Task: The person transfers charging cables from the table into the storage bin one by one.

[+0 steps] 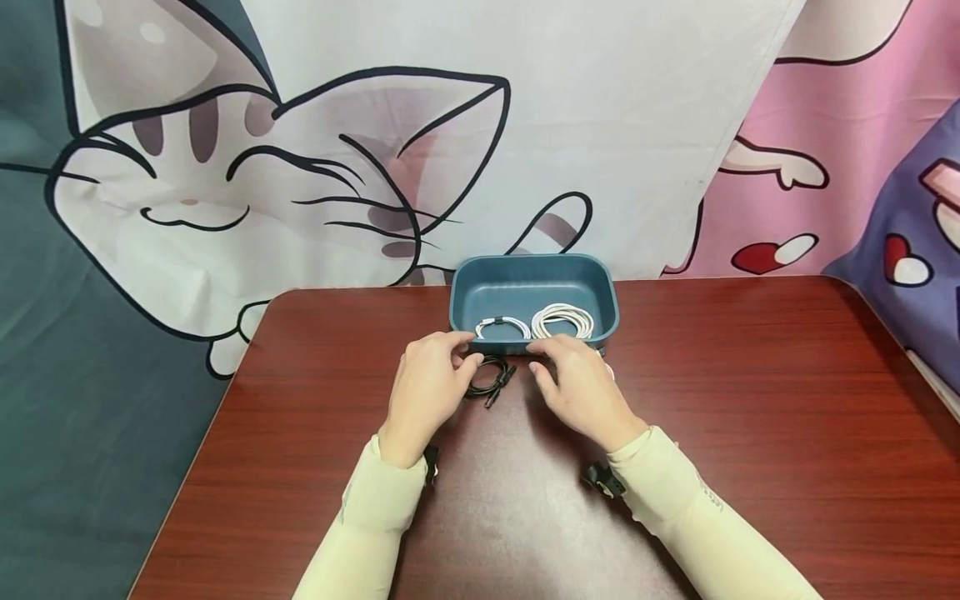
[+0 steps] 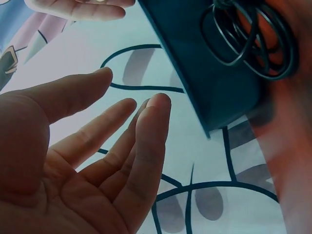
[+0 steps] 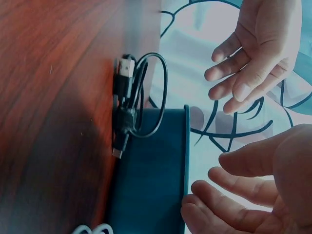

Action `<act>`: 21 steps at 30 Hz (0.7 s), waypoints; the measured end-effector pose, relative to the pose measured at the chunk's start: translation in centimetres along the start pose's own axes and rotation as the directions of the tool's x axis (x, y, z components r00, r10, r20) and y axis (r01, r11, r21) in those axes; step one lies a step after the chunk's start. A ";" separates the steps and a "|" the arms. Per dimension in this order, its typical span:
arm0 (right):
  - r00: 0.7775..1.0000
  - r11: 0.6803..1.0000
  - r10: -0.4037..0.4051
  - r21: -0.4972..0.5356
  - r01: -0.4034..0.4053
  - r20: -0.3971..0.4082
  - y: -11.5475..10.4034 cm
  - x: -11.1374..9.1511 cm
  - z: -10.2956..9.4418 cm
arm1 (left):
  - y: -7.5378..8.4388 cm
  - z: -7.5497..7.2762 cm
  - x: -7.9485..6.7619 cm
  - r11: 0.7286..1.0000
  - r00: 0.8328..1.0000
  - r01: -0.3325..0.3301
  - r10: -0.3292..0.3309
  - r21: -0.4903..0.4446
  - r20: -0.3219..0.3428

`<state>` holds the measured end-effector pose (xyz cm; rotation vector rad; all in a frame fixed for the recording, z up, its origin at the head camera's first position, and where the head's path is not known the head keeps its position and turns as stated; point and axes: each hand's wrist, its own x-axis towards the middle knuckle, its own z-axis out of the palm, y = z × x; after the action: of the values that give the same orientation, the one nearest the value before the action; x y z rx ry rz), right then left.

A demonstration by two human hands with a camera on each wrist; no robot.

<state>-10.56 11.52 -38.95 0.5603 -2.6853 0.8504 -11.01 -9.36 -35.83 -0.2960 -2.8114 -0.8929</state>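
Note:
A blue-green rectangular bin (image 1: 532,287) stands at the table's back edge. Inside it lie a thin coiled white cable (image 1: 519,324) with a dark tie and a thicker white cable coil (image 1: 540,324). My left hand (image 1: 429,387) hovers by the bin's front left, fingers loosely bent and holding nothing. Opposite it, my right hand (image 1: 585,387) has its fingertips right at the front rim, thumb apart, also without anything in its grasp. A coiled black USB cable (image 3: 127,119) rests on the table before the bin, partly behind the left hand in the head view.
Another white cable (image 3: 92,229) shows on the table at the bin's front right, mostly hidden by my right hand in the head view. The reddish-brown table (image 1: 750,400) ends just behind the bin, where a cat-print cloth (image 1: 600,108) hangs.

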 end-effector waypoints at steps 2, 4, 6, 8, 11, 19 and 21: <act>1.000 1.000 0.002 -0.003 -0.002 -0.005 0.0 -0.1 0.3 | -0.1 0.2 -0.2 1.000 1.000 0.020 -0.020 -0.006 0.003; 1.000 1.000 0.002 0.001 -0.002 -0.009 -0.1 -0.1 0.5 | -0.3 0.4 -0.4 0.999 0.999 0.038 -0.038 -0.012 0.000; 1.000 1.000 0.004 0.002 -0.004 -0.008 -0.2 -0.1 0.8 | -0.5 0.6 -0.7 0.998 0.998 0.058 -0.058 -0.025 -0.004; 1.000 1.000 0.011 0.005 -0.011 0.001 -0.3 -0.1 1.0 | -0.7 0.7 -1.0 0.996 0.997 0.079 -0.080 -0.030 -0.010; 1.000 1.000 0.022 0.011 -0.022 0.007 -0.5 0.0 1.4 | -1.0 0.9 -1.1 0.994 0.994 0.110 -0.111 -0.025 -0.012; 0.997 0.998 0.059 0.018 -0.060 0.041 -0.8 0.5 2.7 | -1.6 1.9 -1.3 0.980 0.979 0.200 -0.200 0.006 0.031; 0.996 0.997 0.071 0.019 -0.072 0.048 -0.9 0.6 2.9 | -1.8 2.3 -1.3 0.976 0.975 0.219 -0.219 0.005 0.035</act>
<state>-11.09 8.97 -40.64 0.4973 -2.7570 0.8951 -10.39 -9.67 -38.96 0.0005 -2.9189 -0.9374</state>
